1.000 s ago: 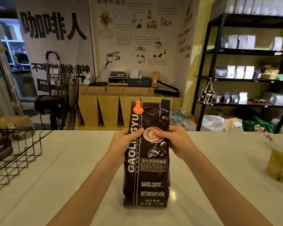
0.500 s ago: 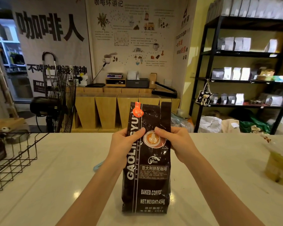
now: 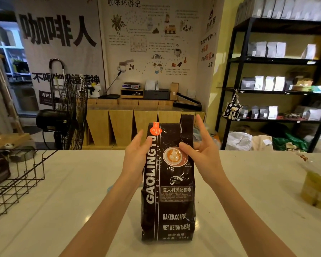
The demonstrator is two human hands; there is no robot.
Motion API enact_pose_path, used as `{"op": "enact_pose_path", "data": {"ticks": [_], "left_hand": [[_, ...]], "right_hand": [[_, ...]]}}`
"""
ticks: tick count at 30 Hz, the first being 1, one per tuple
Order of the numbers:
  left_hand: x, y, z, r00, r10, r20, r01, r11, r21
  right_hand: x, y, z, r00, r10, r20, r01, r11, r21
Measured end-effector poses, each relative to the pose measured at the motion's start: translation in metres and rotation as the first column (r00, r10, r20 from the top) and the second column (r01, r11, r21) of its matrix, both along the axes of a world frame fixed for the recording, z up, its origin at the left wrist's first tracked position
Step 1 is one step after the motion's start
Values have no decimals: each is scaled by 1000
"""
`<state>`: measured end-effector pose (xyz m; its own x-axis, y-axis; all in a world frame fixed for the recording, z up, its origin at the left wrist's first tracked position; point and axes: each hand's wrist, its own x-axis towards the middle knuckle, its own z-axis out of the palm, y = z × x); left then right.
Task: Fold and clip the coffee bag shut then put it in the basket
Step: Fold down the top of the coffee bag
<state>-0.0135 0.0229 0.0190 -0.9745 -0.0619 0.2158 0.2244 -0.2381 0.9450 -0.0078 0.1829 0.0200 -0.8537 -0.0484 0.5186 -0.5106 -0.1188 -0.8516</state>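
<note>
White stone-like counter (image 3: 63,191) fills the foreground, with a black wire basket (image 3: 17,182) standing at its left edge. Upright near the middle of the counter stands the dark coffee bag (image 3: 168,197), well apart from the basket, its top unfolded. Both hands flank its upper part: the left hand (image 3: 136,156) lies against the bag's left edge with fingers loose, and the right hand (image 3: 200,154) has its thumb on the front while the fingers splay open, not clenched.
</note>
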Motion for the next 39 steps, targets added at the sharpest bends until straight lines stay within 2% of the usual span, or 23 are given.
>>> {"op": "enact_pose_path", "data": {"ticks": [3,7,10,15,19,24,33,37,39], "left_hand": [[2,-3,-1,994,-13,-110,15,1000,10],[6,-7,-2,981,-36,-193,20,996,-83],[8,-10,2,978,-73,-197,40,985,-166],[11,-13,7,973,-144,-179,85,949,-304],[13,-19,13,980,-162,-117,104,912,-396],[13,-20,17,988,-126,-87,89,934,-346],[16,-23,19,996,-77,-42,57,929,-365],[17,-19,13,991,-137,1,133,959,-250],[17,-15,9,992,-124,-11,119,971,-209]], "right_hand": [[1,-2,-3,994,-35,-105,35,999,-2],[-1,2,-1,998,-17,-59,21,997,81],[-3,11,4,1000,-8,-10,10,985,173],[-2,23,10,993,73,89,-90,976,196],[2,26,15,991,79,104,-103,962,253],[5,28,19,997,3,82,-27,956,294],[9,29,18,994,-106,5,98,930,355],[8,26,13,997,-42,67,23,966,259],[8,24,10,994,-26,104,4,980,200]]}}
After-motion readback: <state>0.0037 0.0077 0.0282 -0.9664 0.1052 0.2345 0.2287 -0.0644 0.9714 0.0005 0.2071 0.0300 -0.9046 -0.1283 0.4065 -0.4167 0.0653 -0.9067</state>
